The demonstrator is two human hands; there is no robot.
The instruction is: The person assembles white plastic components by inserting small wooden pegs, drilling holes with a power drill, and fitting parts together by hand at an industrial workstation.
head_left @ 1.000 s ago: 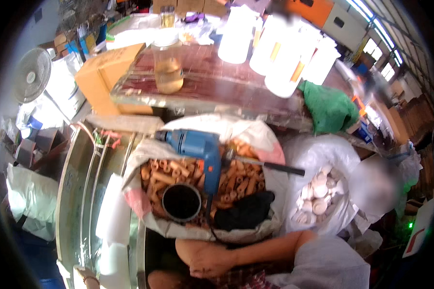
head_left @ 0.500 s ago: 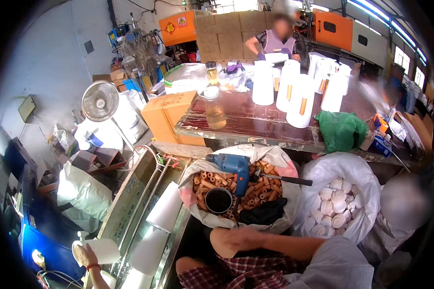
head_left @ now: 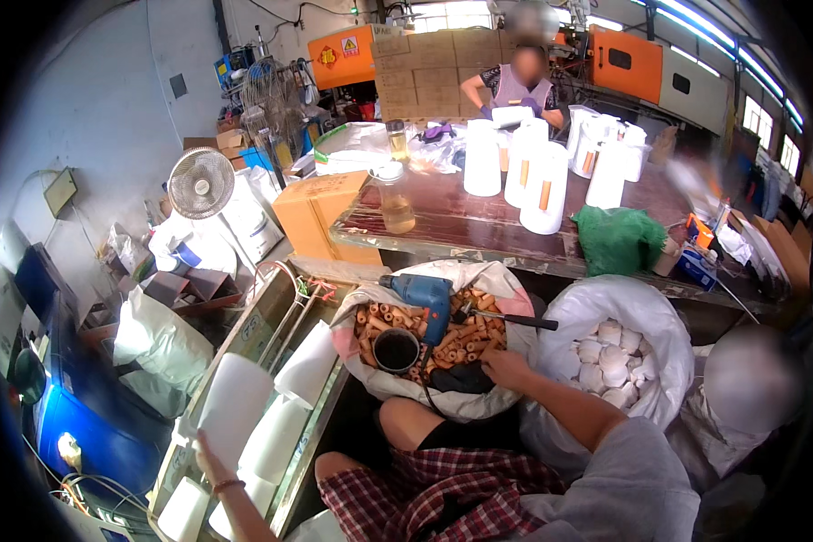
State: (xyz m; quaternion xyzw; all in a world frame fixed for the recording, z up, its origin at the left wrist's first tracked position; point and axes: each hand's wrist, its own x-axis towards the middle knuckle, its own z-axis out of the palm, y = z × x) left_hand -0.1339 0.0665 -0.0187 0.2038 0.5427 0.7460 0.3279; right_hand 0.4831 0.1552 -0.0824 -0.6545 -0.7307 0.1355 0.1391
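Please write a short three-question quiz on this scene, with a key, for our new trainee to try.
1. Which power tool lies on the brown tubes in the sack?
A) angle grinder
B) electric drill
C) heat gun

2. True or false: the green fabric lies in the sack with the tubes.

3. Which of the wearer's hands is at the sack, beside the black cloth?

Key:
1. B.
2. False; it lies on the table.
3. The right hand.
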